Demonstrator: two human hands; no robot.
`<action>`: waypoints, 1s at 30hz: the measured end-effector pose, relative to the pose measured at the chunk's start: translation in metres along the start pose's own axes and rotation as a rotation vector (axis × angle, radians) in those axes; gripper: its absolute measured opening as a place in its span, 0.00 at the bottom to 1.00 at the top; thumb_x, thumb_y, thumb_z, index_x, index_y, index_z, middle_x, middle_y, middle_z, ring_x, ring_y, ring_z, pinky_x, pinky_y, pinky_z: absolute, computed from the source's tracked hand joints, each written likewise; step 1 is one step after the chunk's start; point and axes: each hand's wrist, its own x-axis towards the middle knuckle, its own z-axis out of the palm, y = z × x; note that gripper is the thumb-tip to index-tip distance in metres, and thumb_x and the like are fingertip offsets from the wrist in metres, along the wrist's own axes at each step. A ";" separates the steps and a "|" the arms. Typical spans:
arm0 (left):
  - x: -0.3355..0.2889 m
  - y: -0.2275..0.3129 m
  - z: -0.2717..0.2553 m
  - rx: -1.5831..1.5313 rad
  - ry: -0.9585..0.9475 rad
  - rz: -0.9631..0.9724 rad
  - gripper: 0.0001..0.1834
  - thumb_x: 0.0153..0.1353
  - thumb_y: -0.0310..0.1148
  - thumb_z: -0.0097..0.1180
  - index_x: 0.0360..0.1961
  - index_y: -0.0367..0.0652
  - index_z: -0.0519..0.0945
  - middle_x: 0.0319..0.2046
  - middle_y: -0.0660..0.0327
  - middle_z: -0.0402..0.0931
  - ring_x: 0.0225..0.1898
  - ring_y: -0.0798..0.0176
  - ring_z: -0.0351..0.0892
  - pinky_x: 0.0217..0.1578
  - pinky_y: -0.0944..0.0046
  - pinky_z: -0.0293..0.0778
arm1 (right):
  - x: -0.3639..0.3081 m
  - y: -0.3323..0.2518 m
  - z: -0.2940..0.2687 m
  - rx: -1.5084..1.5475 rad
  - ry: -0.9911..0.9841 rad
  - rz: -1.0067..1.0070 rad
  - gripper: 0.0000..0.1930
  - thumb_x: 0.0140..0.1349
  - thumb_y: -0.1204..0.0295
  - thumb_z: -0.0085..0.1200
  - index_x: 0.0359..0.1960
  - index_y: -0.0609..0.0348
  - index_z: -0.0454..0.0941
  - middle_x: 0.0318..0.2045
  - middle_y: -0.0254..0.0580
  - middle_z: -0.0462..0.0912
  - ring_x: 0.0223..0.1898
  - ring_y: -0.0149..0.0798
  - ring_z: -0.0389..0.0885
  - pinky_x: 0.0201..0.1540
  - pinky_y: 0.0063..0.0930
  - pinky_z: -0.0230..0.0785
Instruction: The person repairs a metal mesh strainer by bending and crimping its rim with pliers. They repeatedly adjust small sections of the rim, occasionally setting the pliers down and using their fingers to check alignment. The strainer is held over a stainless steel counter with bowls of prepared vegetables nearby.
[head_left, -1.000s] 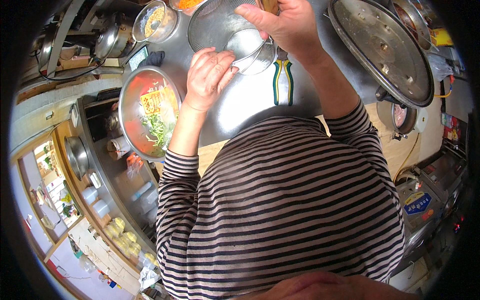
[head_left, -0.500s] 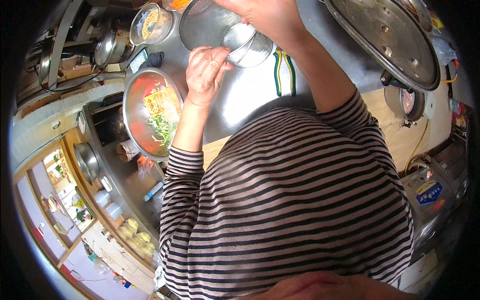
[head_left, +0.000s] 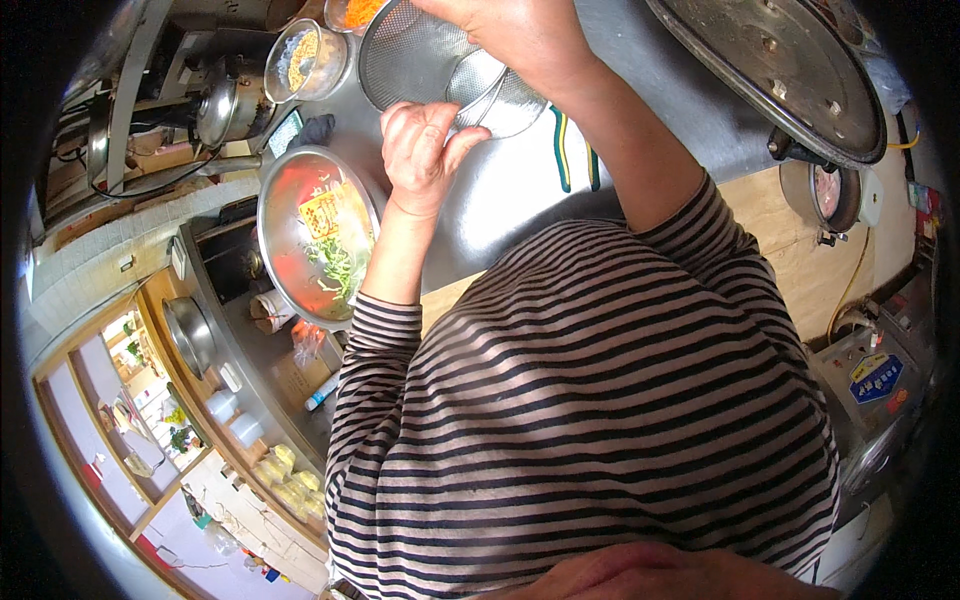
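A round wire mesh strainer [head_left: 405, 60] is held over the steel worktop near the top edge. My left hand [head_left: 420, 155] has its fingers curled at the near rim, the thumb standing apart. My right hand [head_left: 535, 45] grips the strainer at its far right side; the top edge cuts off part of this hand. Beneath my right forearm lies a tool with green and yellow handles [head_left: 560, 155], its head hidden behind the strainer. Left of my left hand stands a steel bowl [head_left: 275, 235] with shredded greens [head_left: 335, 265] and a yellow-orange packet [head_left: 320, 214].
Far left are a clear tub [head_left: 325, 75] of small yellow pieces and a tub of orange shreds [head_left: 362, 10]. A large round metal lid [head_left: 790, 75] overhangs the right side, above a pot [head_left: 850, 190]. A dark cloth-like item [head_left: 318, 130] lies behind the bowl.
My left hand has shifted slightly right along the strainer, its thumb now farther out from the fingers. The whole view has turned a little. Both hands stay at the strainer.
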 end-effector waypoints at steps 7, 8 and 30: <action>-0.010 -0.008 0.007 0.081 0.029 0.029 0.21 0.58 0.49 0.65 0.39 0.43 0.77 0.28 0.63 0.77 0.30 0.58 0.74 0.41 0.56 0.72 | -0.002 0.001 0.001 0.000 0.022 -0.041 0.15 0.56 0.66 0.69 0.29 0.65 0.77 0.21 0.50 0.75 0.22 0.43 0.74 0.27 0.33 0.69; -0.011 -0.011 0.008 0.096 0.032 0.035 0.20 0.59 0.49 0.64 0.39 0.43 0.76 0.28 0.64 0.76 0.30 0.58 0.72 0.42 0.56 0.71 | -0.002 0.001 0.002 0.009 0.024 -0.050 0.14 0.55 0.67 0.69 0.30 0.65 0.78 0.22 0.50 0.75 0.22 0.43 0.74 0.27 0.33 0.69; -0.021 -0.007 0.027 0.139 0.212 -0.108 0.15 0.64 0.47 0.53 0.32 0.47 0.72 0.26 0.63 0.68 0.31 0.57 0.66 0.60 0.39 0.61 | -0.022 -0.026 -0.008 0.152 0.031 0.416 0.11 0.63 0.77 0.59 0.25 0.56 0.70 0.16 0.28 0.73 0.15 0.21 0.69 0.17 0.18 0.62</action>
